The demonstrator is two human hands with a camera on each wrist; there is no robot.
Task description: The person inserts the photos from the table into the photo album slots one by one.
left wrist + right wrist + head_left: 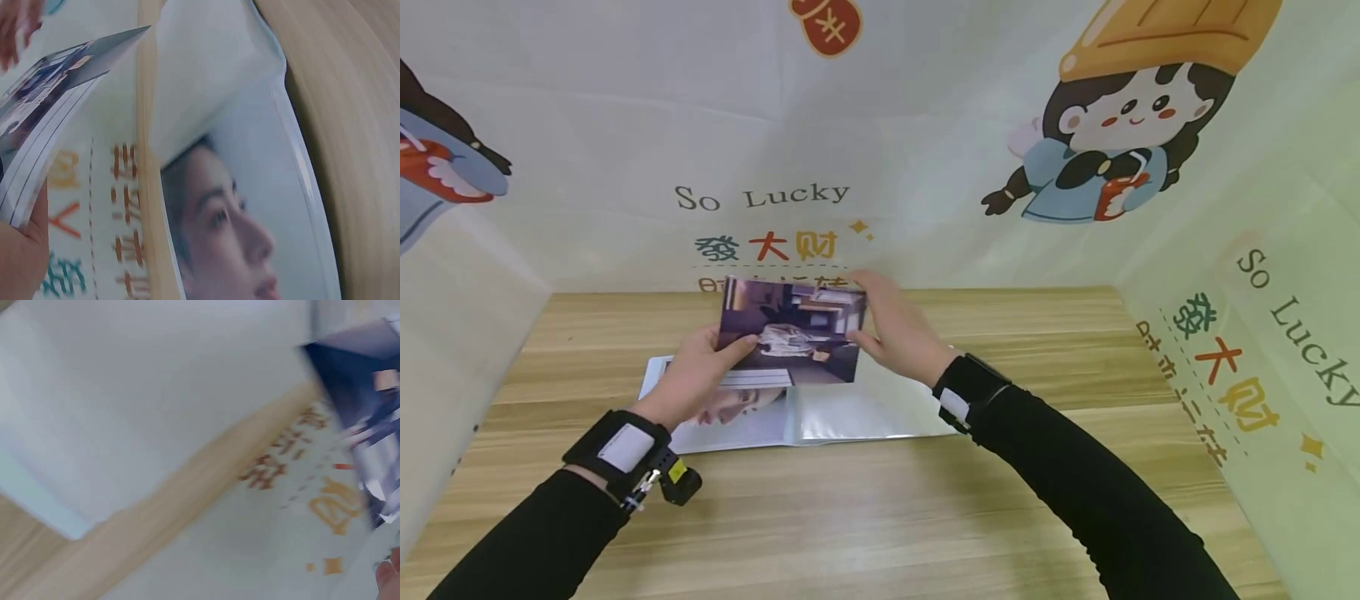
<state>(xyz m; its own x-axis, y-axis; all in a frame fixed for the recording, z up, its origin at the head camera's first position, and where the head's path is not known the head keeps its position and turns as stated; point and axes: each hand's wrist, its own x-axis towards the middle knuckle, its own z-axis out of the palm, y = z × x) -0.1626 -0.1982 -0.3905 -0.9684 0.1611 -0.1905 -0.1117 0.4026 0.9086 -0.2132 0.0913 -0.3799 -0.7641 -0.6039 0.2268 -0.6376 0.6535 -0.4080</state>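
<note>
Above the table, my left hand (688, 371) grips a small stack of photo prints (797, 333) by its left side, thumb lying across the front. The top print has a dark purplish scene turned sideways; white edges of prints under it show in the left wrist view. At the right edge of the stack, my right hand (898, 325) pinches it with the thumb in front and fingers behind. Below lies an open photo album (872, 417). Its left page shows a picture of a face (225, 219), while its right page is a pale, glossy sleeve (156, 394).
The album rests on a wood-grain table (820, 517). Behind and at both sides rises a pale printed cloth (925, 167) with cartoon figures and lettering. The cloth meets the table along its back edge, just behind the album.
</note>
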